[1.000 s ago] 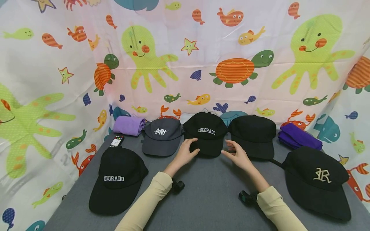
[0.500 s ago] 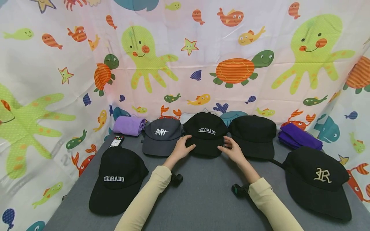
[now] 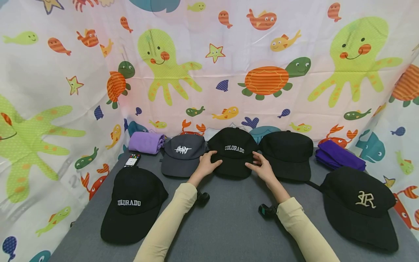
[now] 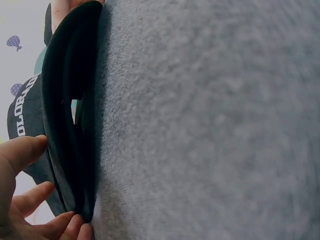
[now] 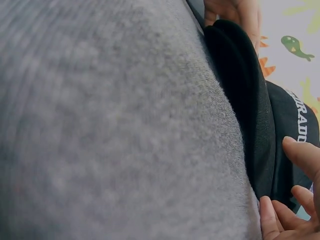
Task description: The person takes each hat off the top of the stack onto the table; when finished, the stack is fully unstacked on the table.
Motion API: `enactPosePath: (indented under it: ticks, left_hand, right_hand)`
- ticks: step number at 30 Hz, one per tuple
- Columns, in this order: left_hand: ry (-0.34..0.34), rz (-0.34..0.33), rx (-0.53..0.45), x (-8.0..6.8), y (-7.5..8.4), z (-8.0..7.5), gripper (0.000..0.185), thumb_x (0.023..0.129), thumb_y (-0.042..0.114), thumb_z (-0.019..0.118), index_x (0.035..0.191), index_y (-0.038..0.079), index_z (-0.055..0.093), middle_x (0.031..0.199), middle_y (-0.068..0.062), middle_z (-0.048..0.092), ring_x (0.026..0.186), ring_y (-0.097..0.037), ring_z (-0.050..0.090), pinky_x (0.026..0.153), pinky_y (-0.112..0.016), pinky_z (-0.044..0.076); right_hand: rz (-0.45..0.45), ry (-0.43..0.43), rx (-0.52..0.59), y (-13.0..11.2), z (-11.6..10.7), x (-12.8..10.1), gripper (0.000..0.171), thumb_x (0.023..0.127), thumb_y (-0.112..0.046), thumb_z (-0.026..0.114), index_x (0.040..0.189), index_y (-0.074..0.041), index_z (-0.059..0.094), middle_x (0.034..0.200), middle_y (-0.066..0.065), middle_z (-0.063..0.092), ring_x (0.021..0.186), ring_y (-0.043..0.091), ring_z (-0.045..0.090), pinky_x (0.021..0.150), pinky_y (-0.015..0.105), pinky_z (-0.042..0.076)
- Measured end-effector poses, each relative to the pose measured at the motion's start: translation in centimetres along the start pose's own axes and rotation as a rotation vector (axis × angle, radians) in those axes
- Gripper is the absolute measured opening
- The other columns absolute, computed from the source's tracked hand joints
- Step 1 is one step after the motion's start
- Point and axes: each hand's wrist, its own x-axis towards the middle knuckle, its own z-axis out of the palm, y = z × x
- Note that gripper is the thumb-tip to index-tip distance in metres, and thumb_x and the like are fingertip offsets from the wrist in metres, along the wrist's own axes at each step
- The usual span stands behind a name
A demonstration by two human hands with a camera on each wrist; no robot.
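Observation:
Between my two hands, a black baseball cap (image 3: 233,147) with white COLORADO lettering stands at the back middle of the grey table, brim toward me. My left hand (image 3: 206,164) holds the brim's left side. In the left wrist view, its thumb (image 4: 35,146) lies on top of the brim (image 4: 56,105) and fingertips touch the side edge. My right hand (image 3: 263,168) mirrors it on the right side, thumb (image 5: 296,146) on top and fingers at the edge. Below the brim, the right wrist view shows another dark layer (image 5: 227,62); whether it is a second cap I cannot tell.
A grey HEART cap (image 3: 183,156) stands left, a plain black cap (image 3: 286,153) right. Nearer lie another COLORADO cap (image 3: 134,205) and an R cap (image 3: 358,207). A lilac cloth (image 3: 146,142), a remote (image 3: 132,160) and a purple cloth (image 3: 338,154) lie toward the back.
Both hands have moved inward and slightly away from me onto the brim's sides. The middle cap has not visibly moved.

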Motion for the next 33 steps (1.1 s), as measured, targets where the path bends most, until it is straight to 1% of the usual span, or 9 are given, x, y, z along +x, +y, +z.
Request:
enactPosePath:
  ticks: [3,6,10,13,16,21,24,30,33]
  left_hand:
    - [0.018,-0.006,-0.011,0.0,0.1,0.1,0.053,0.088,0.027,0.062,0.134,0.004,0.047,0.133,-0.021,0.045,0.115,-0.04,0.038,0.097,-0.051,0.034]
    - [0.044,-0.014,-0.032,-0.1,0.2,0.2,0.052,0.088,0.026,0.063,0.132,0.004,0.048,0.133,-0.022,0.045,0.116,-0.041,0.038,0.097,-0.051,0.034]
    - [0.064,-0.036,-0.046,-0.2,0.3,0.4,0.051,0.087,0.025,0.064,0.132,0.005,0.049,0.134,-0.02,0.045,0.119,-0.04,0.037,0.098,-0.05,0.034]
    - [0.065,-0.044,-0.046,-0.2,0.3,0.5,0.051,0.088,0.024,0.063,0.132,0.004,0.049,0.135,-0.021,0.045,0.12,-0.039,0.036,0.1,-0.05,0.033]
    - [0.065,-0.05,-0.046,-0.3,0.4,0.5,0.052,0.088,0.024,0.063,0.133,0.002,0.048,0.135,-0.022,0.045,0.121,-0.04,0.036,0.101,-0.05,0.033]
    - [0.071,-0.072,-0.042,-0.4,0.5,0.7,0.053,0.087,0.024,0.064,0.133,0.002,0.049,0.135,-0.022,0.045,0.123,-0.04,0.036,0.101,-0.05,0.033]
    - [0.084,-0.073,-0.035,-0.3,0.5,0.9,0.053,0.086,0.024,0.065,0.132,0.003,0.049,0.134,-0.021,0.046,0.122,-0.04,0.037,0.101,-0.05,0.034]
    - [0.099,-0.086,-0.056,-0.3,0.6,0.9,0.056,0.085,0.025,0.067,0.133,0.004,0.049,0.134,-0.021,0.045,0.122,-0.04,0.037,0.101,-0.05,0.034]
    - [0.105,-0.095,-0.068,-0.3,0.7,0.9,0.057,0.084,0.026,0.067,0.133,0.004,0.049,0.135,-0.021,0.044,0.122,-0.04,0.037,0.1,-0.05,0.034]
  right_hand:
    - [0.004,-0.016,0.038,-0.6,-0.1,-0.2,0.073,0.086,-0.027,0.067,0.146,-0.011,0.028,0.146,0.02,0.031,0.125,0.036,0.039,0.1,0.049,0.036]
    - [-0.004,-0.028,0.075,-1.8,-0.2,-0.9,0.072,0.087,-0.02,0.067,0.145,-0.005,0.027,0.146,0.023,0.03,0.125,0.04,0.037,0.1,0.051,0.035]
    - [-0.03,-0.031,0.064,-2.8,-0.2,-1.7,0.071,0.087,-0.013,0.065,0.145,0.001,0.025,0.145,0.028,0.029,0.125,0.043,0.036,0.1,0.053,0.036]
    - [-0.032,-0.027,0.065,-2.3,-0.1,-1.5,0.072,0.087,-0.014,0.065,0.145,0.0,0.025,0.145,0.027,0.029,0.126,0.042,0.036,0.1,0.052,0.036]
    - [-0.035,-0.014,0.063,-1.0,0.2,-0.9,0.073,0.086,-0.019,0.068,0.145,-0.005,0.028,0.146,0.023,0.031,0.127,0.039,0.038,0.101,0.049,0.037]
    - [-0.059,0.02,0.014,0.5,0.7,-0.3,0.075,0.084,-0.028,0.07,0.145,-0.01,0.029,0.146,0.019,0.033,0.126,0.035,0.039,0.101,0.047,0.038]
    - [-0.049,0.034,0.027,0.5,1.0,-0.3,0.076,0.084,-0.028,0.07,0.145,-0.011,0.029,0.146,0.019,0.033,0.124,0.036,0.039,0.1,0.048,0.037]
    - [-0.011,0.026,0.076,0.0,0.9,-0.4,0.078,0.086,-0.025,0.067,0.148,-0.009,0.022,0.146,0.02,0.029,0.124,0.036,0.036,0.101,0.049,0.033]
    - [0.02,0.014,0.117,-1.1,0.7,-0.7,0.079,0.086,-0.019,0.067,0.148,-0.006,0.019,0.146,0.023,0.027,0.124,0.038,0.034,0.102,0.05,0.032]
